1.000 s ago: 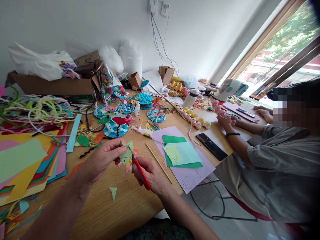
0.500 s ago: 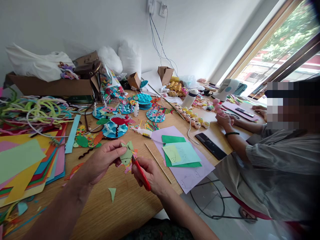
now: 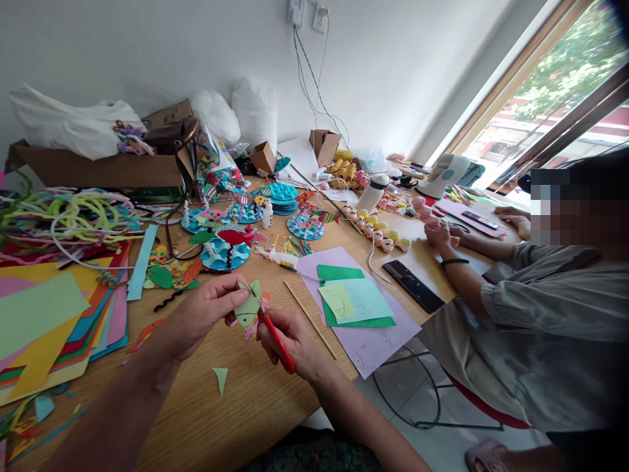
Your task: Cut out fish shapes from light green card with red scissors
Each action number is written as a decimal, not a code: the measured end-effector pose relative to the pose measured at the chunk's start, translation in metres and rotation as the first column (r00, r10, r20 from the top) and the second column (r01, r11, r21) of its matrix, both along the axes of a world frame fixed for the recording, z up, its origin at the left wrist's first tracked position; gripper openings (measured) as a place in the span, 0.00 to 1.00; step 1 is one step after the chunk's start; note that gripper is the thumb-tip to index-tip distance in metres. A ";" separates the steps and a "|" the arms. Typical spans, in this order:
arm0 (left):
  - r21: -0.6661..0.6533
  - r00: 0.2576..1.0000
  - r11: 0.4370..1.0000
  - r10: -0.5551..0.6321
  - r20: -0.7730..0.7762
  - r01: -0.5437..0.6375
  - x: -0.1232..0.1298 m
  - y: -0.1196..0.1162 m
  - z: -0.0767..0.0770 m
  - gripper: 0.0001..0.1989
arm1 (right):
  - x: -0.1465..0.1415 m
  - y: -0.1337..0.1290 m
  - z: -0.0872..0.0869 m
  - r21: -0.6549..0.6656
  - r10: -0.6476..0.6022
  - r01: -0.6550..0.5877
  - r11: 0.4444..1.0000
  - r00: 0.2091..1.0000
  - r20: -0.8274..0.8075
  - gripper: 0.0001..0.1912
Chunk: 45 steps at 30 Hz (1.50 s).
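Note:
My left hand (image 3: 215,308) pinches a light green paper fish (image 3: 248,309) with pencil lines, an eye and a mouth drawn on it. Red-handled scissors (image 3: 280,347) are gripped in my right hand (image 3: 289,341), their blades at the right edge of the fish near its tail. Behind the fish, patterned orange and pink paper pieces (image 3: 249,330) show in part. A small green paper triangle (image 3: 221,379) lies on the wooden table (image 3: 230,426) in front of my hands.
Coloured paper sheets (image 3: 44,314) are stacked at left, below pipe cleaners (image 3: 88,219). Blue wave-patterned plates (image 3: 226,254) stand behind my hands. A wooden stick (image 3: 310,320), purple paper (image 3: 363,351) and phone (image 3: 413,286) lie right. A person (image 3: 535,308) sits at far right.
The fish's tail end has turned slightly and the scissors have shifted a little along its edge. The person at right has moved a foot and leaned slightly.

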<state>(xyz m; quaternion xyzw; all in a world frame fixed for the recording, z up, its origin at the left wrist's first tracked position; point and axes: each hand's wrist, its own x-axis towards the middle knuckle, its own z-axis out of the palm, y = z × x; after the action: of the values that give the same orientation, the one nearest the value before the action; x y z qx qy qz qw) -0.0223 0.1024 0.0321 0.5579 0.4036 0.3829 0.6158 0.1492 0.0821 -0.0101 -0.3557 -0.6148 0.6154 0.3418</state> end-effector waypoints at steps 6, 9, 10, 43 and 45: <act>-0.019 0.999 0.999 0.028 0.027 -0.028 0.001 0.000 0.000 0.09 | -0.001 0.000 -0.002 -0.002 -0.023 0.023 1.000 1.000 0.005 0.21; -0.021 0.998 0.998 0.057 0.042 -0.056 0.003 0.000 -0.001 0.09 | -0.002 0.001 -0.003 -0.011 -0.035 0.035 0.999 0.999 -0.003 0.20; -0.023 0.997 0.998 0.063 0.045 -0.062 0.003 0.000 -0.002 0.09 | -0.002 0.001 -0.003 -0.009 -0.037 0.037 0.999 0.999 -0.007 0.20; -0.009 0.994 0.997 0.079 -0.070 -0.080 0.011 -0.002 -0.004 0.12 | -0.003 -0.001 -0.010 -0.094 -0.095 0.089 0.992 0.994 -0.060 0.20; -0.015 0.995 0.997 0.075 -0.067 -0.076 0.012 -0.002 -0.004 0.12 | -0.003 0.000 -0.011 -0.090 -0.086 0.081 0.993 0.994 -0.062 0.20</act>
<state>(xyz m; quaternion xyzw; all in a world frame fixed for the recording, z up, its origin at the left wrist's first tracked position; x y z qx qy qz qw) -0.0105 0.1003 0.0282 0.5492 0.4478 0.3836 0.5922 0.1461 0.0817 -0.0215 -0.3753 -0.5604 0.6381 0.3715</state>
